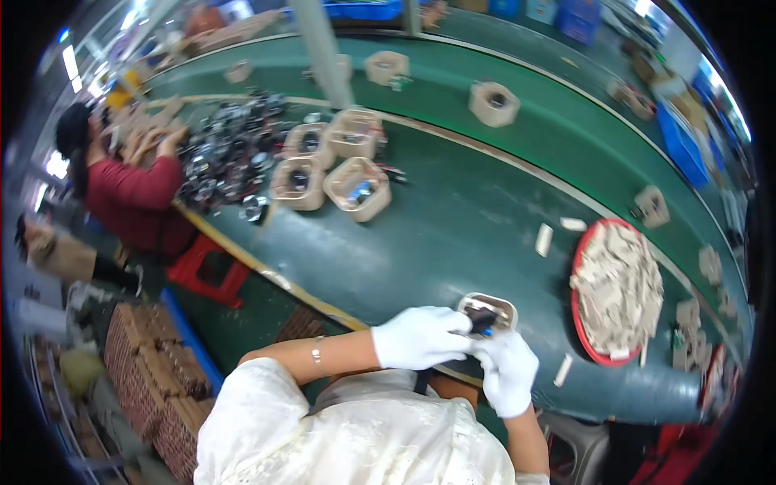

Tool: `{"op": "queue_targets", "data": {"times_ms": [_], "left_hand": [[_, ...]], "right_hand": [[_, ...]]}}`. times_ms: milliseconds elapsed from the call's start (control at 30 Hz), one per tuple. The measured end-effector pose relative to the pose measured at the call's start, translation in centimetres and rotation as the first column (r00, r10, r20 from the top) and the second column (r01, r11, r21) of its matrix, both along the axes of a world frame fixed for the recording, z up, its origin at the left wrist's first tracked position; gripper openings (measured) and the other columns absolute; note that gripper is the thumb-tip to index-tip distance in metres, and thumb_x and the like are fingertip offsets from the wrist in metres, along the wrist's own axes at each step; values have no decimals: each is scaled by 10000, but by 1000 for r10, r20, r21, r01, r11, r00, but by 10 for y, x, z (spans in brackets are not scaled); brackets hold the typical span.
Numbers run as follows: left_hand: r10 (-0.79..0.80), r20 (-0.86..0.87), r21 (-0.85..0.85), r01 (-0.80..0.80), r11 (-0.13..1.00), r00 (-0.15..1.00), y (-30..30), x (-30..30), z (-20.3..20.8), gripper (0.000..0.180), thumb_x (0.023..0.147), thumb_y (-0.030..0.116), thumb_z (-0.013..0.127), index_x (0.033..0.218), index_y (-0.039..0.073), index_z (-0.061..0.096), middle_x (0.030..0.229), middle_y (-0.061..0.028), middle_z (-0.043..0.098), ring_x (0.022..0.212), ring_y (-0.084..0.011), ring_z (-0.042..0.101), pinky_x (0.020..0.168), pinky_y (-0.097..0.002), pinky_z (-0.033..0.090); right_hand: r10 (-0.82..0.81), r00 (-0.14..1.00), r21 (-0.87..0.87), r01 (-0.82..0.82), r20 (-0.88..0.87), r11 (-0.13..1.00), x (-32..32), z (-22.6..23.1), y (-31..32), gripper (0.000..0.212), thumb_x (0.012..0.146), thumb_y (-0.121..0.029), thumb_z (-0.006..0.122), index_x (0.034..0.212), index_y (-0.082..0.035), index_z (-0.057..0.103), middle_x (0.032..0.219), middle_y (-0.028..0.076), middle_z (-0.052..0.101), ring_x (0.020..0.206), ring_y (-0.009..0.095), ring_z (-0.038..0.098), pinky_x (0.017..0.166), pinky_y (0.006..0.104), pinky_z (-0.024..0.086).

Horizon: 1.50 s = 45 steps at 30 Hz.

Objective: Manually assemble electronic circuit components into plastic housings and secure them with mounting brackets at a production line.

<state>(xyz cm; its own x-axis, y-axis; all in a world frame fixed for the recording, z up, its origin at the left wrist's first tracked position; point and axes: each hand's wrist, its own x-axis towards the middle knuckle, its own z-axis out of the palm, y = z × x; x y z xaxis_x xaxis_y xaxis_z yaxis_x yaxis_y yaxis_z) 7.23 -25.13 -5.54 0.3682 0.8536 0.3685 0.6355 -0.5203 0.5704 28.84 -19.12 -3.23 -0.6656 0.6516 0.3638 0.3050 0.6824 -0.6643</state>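
At the near edge of the green bench, both my white-gloved hands meet over a cream plastic housing (510, 307). A dark part (483, 318) sits at its opening, with a small bit of blue beside it. My left hand (424, 335) reaches in from the left, fingers closed at the dark part. Bent over the housing's near side is my right hand (508, 368); its fingertips are pinched together, and what lies between them is hidden. The housing's near wall is covered by the gloves.
A red round tray (577, 311) heaped with cream strips stands to the right; loose strips (544, 240) lie around it. Several cream housings (358, 212) and a pile of dark metallic parts (230, 153) are at left, near a seated co-worker (133, 194). Beyond runs a green conveyor (440, 97) carrying housings.
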Motion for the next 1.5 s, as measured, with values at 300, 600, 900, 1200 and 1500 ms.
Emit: {"op": "queue_targets", "data": {"times_ms": [300, 600, 900, 1200, 1500], "left_hand": [[-61, 218, -80, 80, 994, 974, -10, 0, -8, 256, 893, 255, 694, 1136, 175, 698, 962, -66, 497, 875, -284, 553, 733, -407, 488], [-67, 269, 104, 40, 994, 961, 0, -2, -13, 178, 865, 200, 724, 1036, 151, 722, 976, -79, 606, 868, -298, 616, 728, -389, 530], [-71, -79, 4, 71, 997, 994, 7, 2, 18, 379, 845, 221, 744, 1220, 268, 720, 809, -34, 563, 709, -245, 583, 643, -355, 498], [88, -125, 23, -85, 996, 988, 23, 0, 11, 378, 786, 173, 777, 1153, 258, 747, 749, -45, 552, 668, -259, 580, 620, -359, 498], [465, 17, 215, -458, 863, 885, 187, -60, -12, 319, 892, 179, 684, 1205, 239, 699, 1104, -96, 629, 1041, -292, 633, 888, -369, 520]], "right_hand": [[43, 997, -58, -47, -56, 997, -1, 11, -4, 78, 853, -105, 636, 832, -49, 686, 811, 107, 603, 750, 284, 593, 710, 358, 481], [-90, 992, -17, 89, -93, 996, 15, 0, -8, 94, 868, -116, 642, 849, -49, 706, 839, 122, 654, 789, 290, 622, 747, 369, 494], [-695, 688, -831, 250, -208, 497, 20, 19, 28, 240, 1007, -162, 574, 1140, -2, 692, 668, -19, 535, 503, 35, 409, 450, 213, 318], [-607, 788, -849, 251, -100, 466, 37, 10, 15, 350, 991, -151, 565, 1283, 31, 627, 832, 56, 694, 558, 46, 489, 479, 194, 360], [-572, 807, -844, 200, -146, 498, 38, 5, 15, 312, 992, -113, 561, 1256, 22, 656, 733, 59, 668, 528, 58, 472, 500, 208, 374]]}}
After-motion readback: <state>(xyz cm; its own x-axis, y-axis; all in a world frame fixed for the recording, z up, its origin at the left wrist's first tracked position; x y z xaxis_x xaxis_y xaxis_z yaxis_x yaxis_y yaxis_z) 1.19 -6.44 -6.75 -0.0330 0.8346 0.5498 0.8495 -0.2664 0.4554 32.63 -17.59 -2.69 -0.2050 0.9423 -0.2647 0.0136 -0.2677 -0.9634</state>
